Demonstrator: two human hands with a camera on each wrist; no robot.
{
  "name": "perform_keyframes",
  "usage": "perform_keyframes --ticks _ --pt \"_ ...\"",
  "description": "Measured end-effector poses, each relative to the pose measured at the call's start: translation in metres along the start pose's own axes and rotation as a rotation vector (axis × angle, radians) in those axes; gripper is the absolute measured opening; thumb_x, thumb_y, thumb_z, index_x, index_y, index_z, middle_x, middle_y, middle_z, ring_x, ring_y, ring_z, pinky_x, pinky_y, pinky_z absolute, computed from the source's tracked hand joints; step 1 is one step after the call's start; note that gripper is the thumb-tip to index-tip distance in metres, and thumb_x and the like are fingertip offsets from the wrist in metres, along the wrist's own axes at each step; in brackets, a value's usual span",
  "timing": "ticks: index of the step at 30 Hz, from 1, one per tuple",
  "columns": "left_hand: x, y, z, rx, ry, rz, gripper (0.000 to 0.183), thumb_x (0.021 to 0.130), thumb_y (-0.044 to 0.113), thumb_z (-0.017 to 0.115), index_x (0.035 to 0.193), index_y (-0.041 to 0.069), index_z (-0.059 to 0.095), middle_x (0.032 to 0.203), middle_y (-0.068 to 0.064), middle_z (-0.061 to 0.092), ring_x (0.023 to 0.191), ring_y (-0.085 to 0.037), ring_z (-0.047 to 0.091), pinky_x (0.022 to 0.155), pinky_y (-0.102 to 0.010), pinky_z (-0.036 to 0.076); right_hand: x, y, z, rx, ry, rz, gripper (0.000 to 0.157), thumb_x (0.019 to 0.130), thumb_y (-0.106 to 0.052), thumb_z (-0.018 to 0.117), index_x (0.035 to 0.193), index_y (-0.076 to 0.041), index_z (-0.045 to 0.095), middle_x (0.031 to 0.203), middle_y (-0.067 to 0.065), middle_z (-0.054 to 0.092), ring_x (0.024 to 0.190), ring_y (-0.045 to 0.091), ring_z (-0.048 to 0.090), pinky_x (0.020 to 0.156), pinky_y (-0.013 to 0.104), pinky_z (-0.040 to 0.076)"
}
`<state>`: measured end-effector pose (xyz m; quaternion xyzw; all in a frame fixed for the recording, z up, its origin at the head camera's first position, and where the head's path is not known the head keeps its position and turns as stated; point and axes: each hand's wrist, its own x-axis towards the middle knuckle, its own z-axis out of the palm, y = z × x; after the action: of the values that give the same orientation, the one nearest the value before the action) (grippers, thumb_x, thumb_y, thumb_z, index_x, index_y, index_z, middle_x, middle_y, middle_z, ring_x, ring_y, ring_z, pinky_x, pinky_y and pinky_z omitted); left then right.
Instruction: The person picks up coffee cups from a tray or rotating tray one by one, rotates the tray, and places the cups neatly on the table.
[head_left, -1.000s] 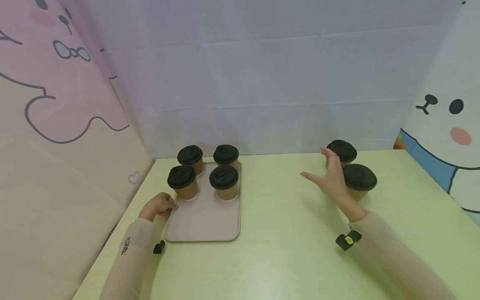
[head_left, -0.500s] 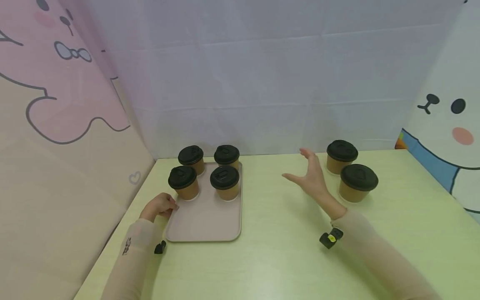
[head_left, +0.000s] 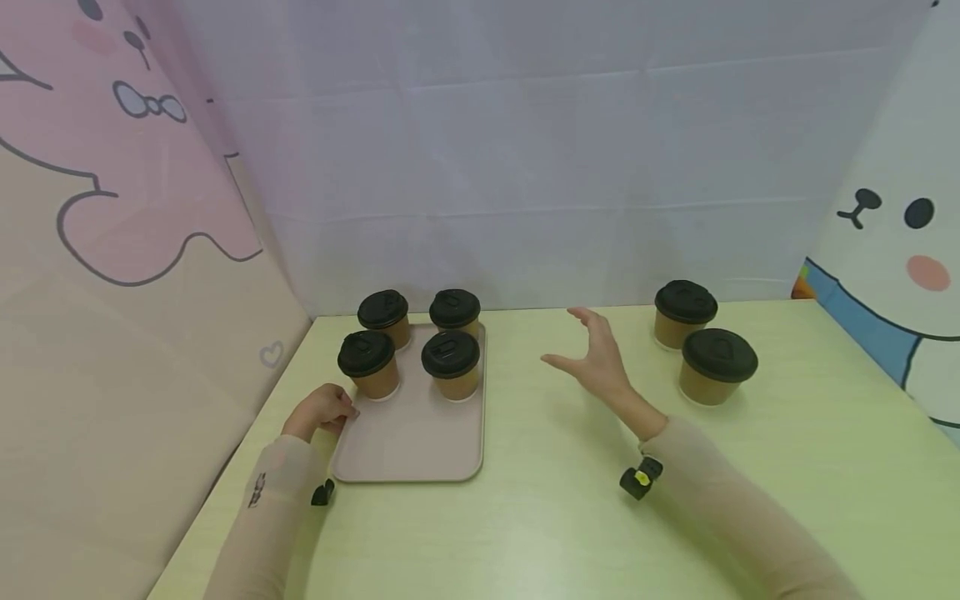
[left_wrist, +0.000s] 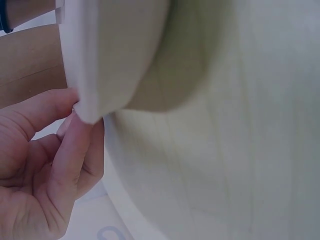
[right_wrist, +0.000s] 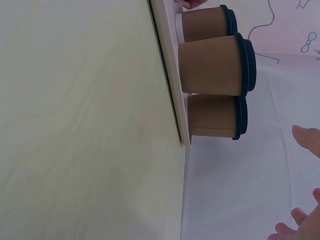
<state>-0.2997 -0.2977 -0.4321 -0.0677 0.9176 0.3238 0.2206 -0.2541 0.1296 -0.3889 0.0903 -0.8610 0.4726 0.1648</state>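
My left hand [head_left: 321, 411] pinches the left edge of a beige tray [head_left: 408, 454]; in the left wrist view, thumb and fingers close on the tray's rim [left_wrist: 90, 65]. On the tray's far half stand several brown paper cups with black lids, among them a front left cup [head_left: 375, 379] and a front right cup [head_left: 455, 383]. My right hand [head_left: 602, 367] is held over the table between the tray and two more lidded cups, thumb and fingers spread apart with nothing between them. In the right wrist view its fingers [right_wrist: 307, 227] show at the right edge, away from the cups.
Two lidded paper cups, a rear one [head_left: 678, 325] and a nearer one [head_left: 708, 383], stand on the right of the pale yellow table [head_left: 525, 533]. A white cloth [head_left: 555, 167] hangs along the table's back edge, with a printed cloth [head_left: 187, 333] at the left.
My right hand has moved left, away from the two right-hand cups and toward the tray, staying spread. The left hand, tray and cups have kept their places.
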Motion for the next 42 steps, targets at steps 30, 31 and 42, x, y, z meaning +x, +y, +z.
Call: perform_keyframes --ticks 30,31,42 --pt "-0.009 0.007 0.0 -0.009 0.0 0.002 0.017 0.082 0.002 0.061 0.075 0.003 0.046 0.07 -0.004 0.049 0.06 -0.014 0.051 0.056 -0.027 0.05 0.004 -0.028 0.07 0.086 -0.123 -0.037 0.08 0.068 -0.019 0.081 0.134 -0.003 0.037 0.136 0.016 0.041 0.126 0.034 0.039 0.105 0.045 0.032" --pt "-0.009 0.007 -0.001 -0.005 -0.004 0.003 0.017 0.082 0.002 0.061 0.075 0.003 0.046 0.07 -0.004 0.049 0.06 -0.014 0.051 0.056 -0.027 0.05 0.004 -0.028 0.071 0.084 -0.128 -0.041 0.08 0.068 -0.019 0.081 0.134 -0.003 0.037 0.136 0.016 0.041 0.126 0.033 0.039 0.105 0.045 0.032" --pt "-0.011 0.009 -0.001 -0.008 -0.003 -0.006 0.015 0.082 0.002 0.061 0.078 0.001 0.047 0.07 -0.005 0.051 0.06 -0.013 0.054 0.056 -0.027 0.05 0.008 -0.031 0.086 0.071 -0.191 -0.075 0.085 0.067 -0.021 0.082 0.135 -0.003 0.036 0.138 0.015 0.039 0.128 0.031 0.037 0.105 0.045 0.032"
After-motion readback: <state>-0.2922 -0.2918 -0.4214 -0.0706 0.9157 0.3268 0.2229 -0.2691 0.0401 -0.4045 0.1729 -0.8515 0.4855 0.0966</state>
